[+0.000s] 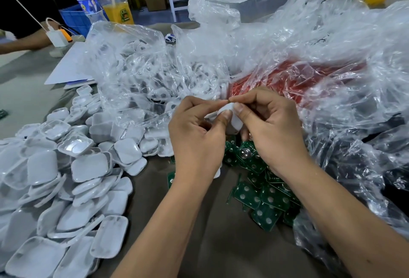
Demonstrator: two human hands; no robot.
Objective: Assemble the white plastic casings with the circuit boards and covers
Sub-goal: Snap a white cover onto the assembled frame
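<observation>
Two hands, the left hand and the right hand, pinch one white casing between curled fingers above the grey table, with a heap of white covers to the left and green circuit boards just below the right wrist.

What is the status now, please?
Left hand and right hand both grip one white casing. Circuit boards piled below. Nothing in the way.

Two hands, one bottle, one cup
</observation>
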